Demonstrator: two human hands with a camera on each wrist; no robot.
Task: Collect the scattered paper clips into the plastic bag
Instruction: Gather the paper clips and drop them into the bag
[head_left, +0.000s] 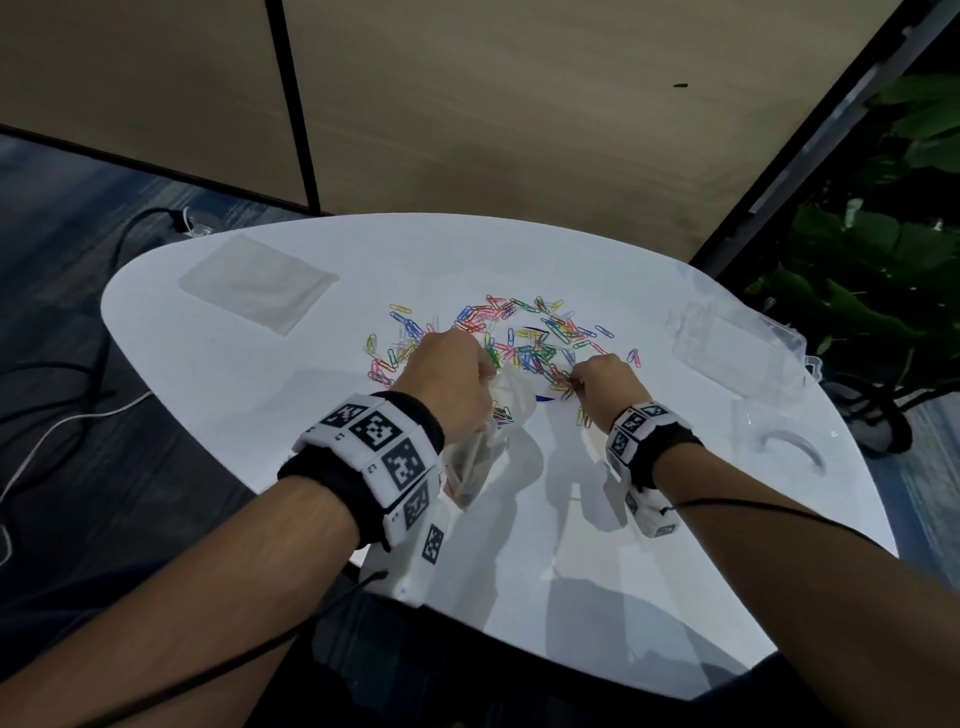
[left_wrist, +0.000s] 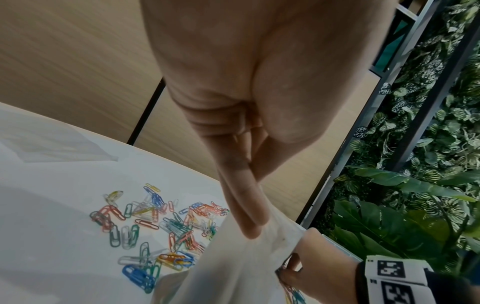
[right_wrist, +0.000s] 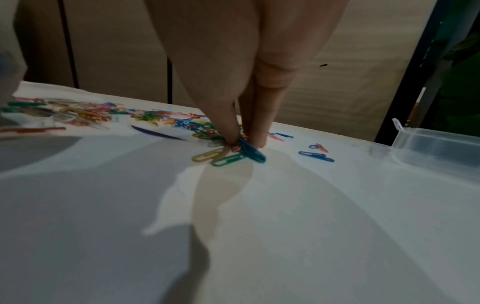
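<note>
Coloured paper clips (head_left: 519, 332) lie scattered in a loose pile at the middle of the white table (head_left: 260, 405). My left hand (head_left: 452, 374) pinches the mouth of a clear plastic bag (head_left: 488, 431), which hangs from it down to the table with a few clips inside. In the left wrist view the fingers (left_wrist: 250, 228) press on the bag's film (left_wrist: 241, 267). My right hand (head_left: 602, 379) is at the pile's near edge. Its fingertips pinch a small bunch of clips (right_wrist: 250, 152) against the table, a blue one foremost.
A second flat plastic bag (head_left: 260, 283) lies at the back left. A clear plastic box (head_left: 737, 348) stands at the right edge, its lid (head_left: 784, 441) nearer me. Leafy plants (head_left: 883, 260) stand beyond the right edge, and cables (head_left: 78, 410) run across the floor to the left.
</note>
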